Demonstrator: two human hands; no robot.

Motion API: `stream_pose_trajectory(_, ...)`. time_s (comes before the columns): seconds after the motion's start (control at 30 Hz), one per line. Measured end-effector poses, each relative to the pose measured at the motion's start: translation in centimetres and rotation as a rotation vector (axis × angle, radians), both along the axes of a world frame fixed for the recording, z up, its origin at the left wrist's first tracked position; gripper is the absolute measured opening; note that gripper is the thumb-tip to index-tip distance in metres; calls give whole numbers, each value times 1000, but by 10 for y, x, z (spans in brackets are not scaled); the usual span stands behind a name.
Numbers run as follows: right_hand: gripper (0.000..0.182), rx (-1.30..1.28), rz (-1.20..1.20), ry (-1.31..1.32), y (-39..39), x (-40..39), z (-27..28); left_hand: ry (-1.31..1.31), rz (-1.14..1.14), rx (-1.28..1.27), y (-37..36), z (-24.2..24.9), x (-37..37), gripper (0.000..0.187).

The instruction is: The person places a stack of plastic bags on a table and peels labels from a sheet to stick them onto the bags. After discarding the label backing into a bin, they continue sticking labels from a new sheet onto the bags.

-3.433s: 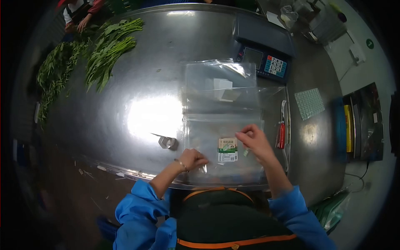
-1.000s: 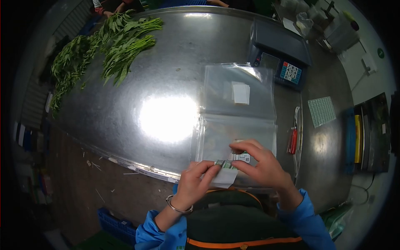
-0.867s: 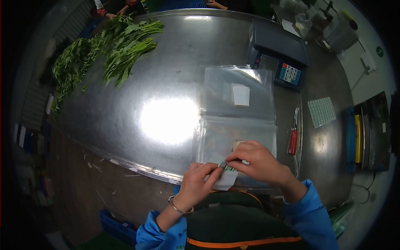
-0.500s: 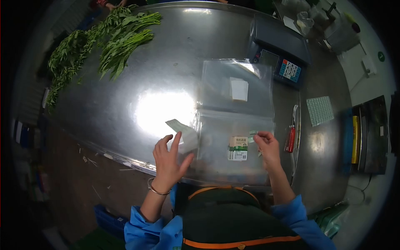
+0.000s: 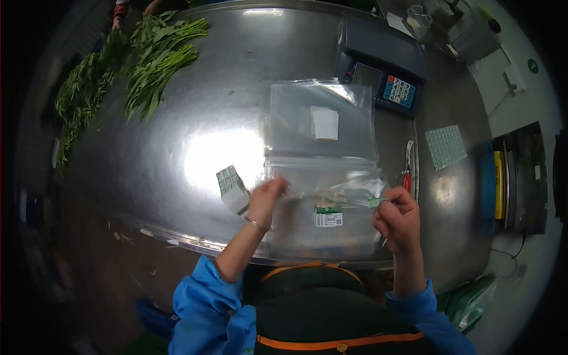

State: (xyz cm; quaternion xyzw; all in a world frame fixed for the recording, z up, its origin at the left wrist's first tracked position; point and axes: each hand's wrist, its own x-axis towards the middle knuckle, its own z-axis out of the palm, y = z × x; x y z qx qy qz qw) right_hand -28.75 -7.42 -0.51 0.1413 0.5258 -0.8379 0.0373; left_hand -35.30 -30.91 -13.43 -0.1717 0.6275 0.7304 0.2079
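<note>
My right hand point(image 5: 399, 222) is closed at the front right of the clear plastic bags, a small green label point(image 5: 376, 202) pinched between thumb and fingers. Beside it, the film of the near plastic bag point(image 5: 296, 236) looks rumpled and raised. My left hand point(image 5: 267, 202) hovers over the left edge of that bag, its fingers smeared by motion. Just left of this hand lies a folded sheet of green labels point(image 5: 229, 184) with white backing. Between both hands, a stack of printed cards point(image 5: 329, 219) shows through the film. Further off, white cards point(image 5: 325, 125) show at the upper bag.
Leafy green bunches point(image 5: 157, 74) lie far left, near another person's hand point(image 5: 117, 22). A scale point(image 5: 384, 65) stands back right. A red-handled knife point(image 5: 407, 179) lies beside the bags, and a green label sheet point(image 5: 446, 147) further right.
My left hand has let go of the folded label sheet and moved right to the bag. My right hand has shifted slightly right with the label; the near bag's film has lifted.
</note>
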Motion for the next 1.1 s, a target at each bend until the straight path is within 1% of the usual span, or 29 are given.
stream_pose_trajectory(0.07, 13, 272, -62, -236, -12, -2, -9, 393, 453, -166, 11, 59, -15, 22)
stream_pose_trajectory(0.1, 15, 301, -42, -263, -10, -5, -47, 634, 397, -333, 12, 63, -6, 17)
stream_pose_trajectory(0.13, 18, 376, -19, -328, -10, -8, -87, 913, 34, -520, 3, 43, 8, 16)
stream_pose_trajectory(0.17, 22, 450, 7, -392, -11, -8, -121, 944, -548, -549, -7, 27, 13, 23)
stream_pose_trajectory(0.2, 22, 446, 14, -382, -11, -9, -149, 1075, -702, -615, -8, 1, 24, 26)
stream_pose_trajectory(0.23, 26, 700, 135, -366, -9, -8, -171, 1202, -867, -678, -10, -21, 35, 29)
stream_pose_trajectory(0.27, 30, 952, 251, -352, -7, -5, -182, 1203, -877, -680, -16, -35, 42, 29)
stream_pose_trajectory(0.3, 30, 946, 238, -354, -4, -6, -180, 1122, -1006, -731, -21, -42, 44, 30)
stream_pose_trajectory(0.33, 32, 1172, 216, -272, 2, -11, -179, 1039, -1128, -777, -25, -50, 43, 31)
stream_pose_trajectory(0.37, 34, 1398, 200, -197, 6, -10, -174, 1041, -1138, -762, -26, -51, 40, 31)
stream_pose_trajectory(0.4, 31, 1135, 161, -212, 9, -19, -154, 841, -1200, -732, -23, -49, 32, 27)
stream_pose_trajectory(0.43, 29, 874, 132, -219, 8, -30, -118, 637, -1245, -699, -18, -45, 24, 25)
stream_pose_trajectory(0.5, 23, 269, 94, -266, -1, -36, -24, -44, -1016, -531, -8, -27, 0, 28)
stream_pose_trajectory(0.53, 23, 266, 93, -265, -4, -32, -4, 21, -626, -252, -9, -30, -8, 31)
stream_pose_trajectory(0.57, 20, 229, 3, -95, -6, -29, 10, -4, -175, -163, -2, -4, -19, 34)
stream_pose_trajectory(0.6, 17, 190, -90, 69, -8, -26, 15, -62, 197, -48, -1, 14, -33, 29)
stream_pose_trajectory(0.63, 20, 244, -147, 91, -11, -27, 4, 173, 496, -11, 8, 58, -35, 26)
stream_pose_trajectory(0.67, 20, 243, -143, 90, -10, -28, -16, 173, 499, -13, 4, 56, -29, 26)
stream_pose_trajectory(0.7, 21, 313, -57, -63, -9, -27, -44, 492, 164, -261, -2, 50, -13, 25)
stream_pose_trajectory(0.73, 21, 381, 33, -216, -9, -25, -77, 792, -188, -508, -7, 43, 3, 29)
stream_pose_trajectory(0.8, 20, 503, 43, -295, -12, -17, -162, 1126, -890, -555, -8, -17, 26, 30)
stream_pose_trajectory(0.83, 20, 496, 52, -290, -14, -15, -175, 1091, -965, -649, -17, -31, 42, 28)
stream_pose_trajectory(0.87, 18, 852, 69, -171, -15, -14, -180, 1052, -1044, -739, -23, -32, 49, 26)
stream_pose_trajectory(0.9, 16, 1206, 73, -45, -13, -14, -184, 1055, -1053, -744, -26, -36, 44, 26)
stream_pose_trajectory(0.93, 16, 1201, 59, -59, -7, -12, -187, 948, -1155, -733, -27, -41, 39, 24)
stream_pose_trajectory(0.97, 14, 1120, 79, -185, 1, -15, -178, 835, -1240, -716, -24, -42, 37, 23)
stream_pose_trajectory(1.0, 14, 1048, 107, -285, 9, -28, -161, 844, -1218, -715, -19, -41, 30, 23)
stream_pose_trajectory(1.07, 16, 915, -114, -145, 12, -41, -116, 263, -1123, -531, -13, -34, 18, 22)
stream_pose_trajectory(1.1, 15, 766, -245, -105, 8, -41, -79, 148, -985, -566, -10, -27, 7, 29)
